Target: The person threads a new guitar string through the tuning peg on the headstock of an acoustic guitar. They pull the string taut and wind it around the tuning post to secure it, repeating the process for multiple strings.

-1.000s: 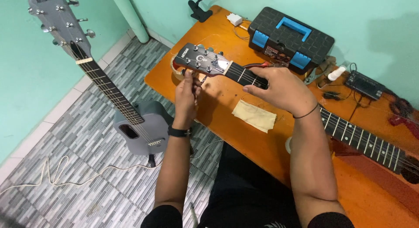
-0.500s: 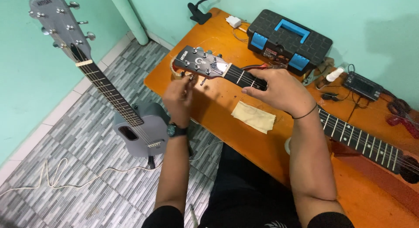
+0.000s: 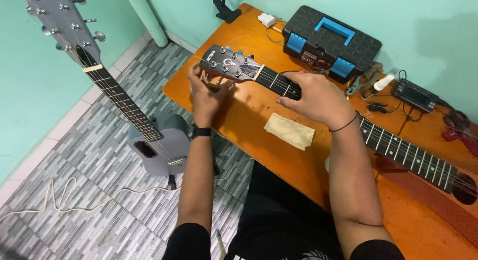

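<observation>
An orange tabletop (image 3: 259,135) fills the right of the view, set against a mint-green wall. Across it lies a dark electric guitar (image 3: 398,150), its neck running from lower right up to the headstock (image 3: 229,65), which juts over the tabletop's far left corner. On the tiled floor to the left a grey acoustic guitar (image 3: 149,140) stands upright, its headstock near the top left corner of the view, with a pale cable (image 3: 64,197) looping on the tiles beside it. At the back of the tabletop sits a black toolbox (image 3: 331,41) with blue latches and a blue handle; to its right is a small black device (image 3: 416,95) with wires. A cream cloth (image 3: 290,131) lies flat on the tabletop, just below the neck. The right hand (image 3: 316,98) rests over the neck just behind the headstock, fingers curved down onto the strings and thumb stretched out, closing on nothing. The left hand (image 3: 204,93), a black watch on its wrist, is raised under the lower edge of the headstock, its fingertips pinching at a tuning peg (image 3: 214,79) there.
</observation>
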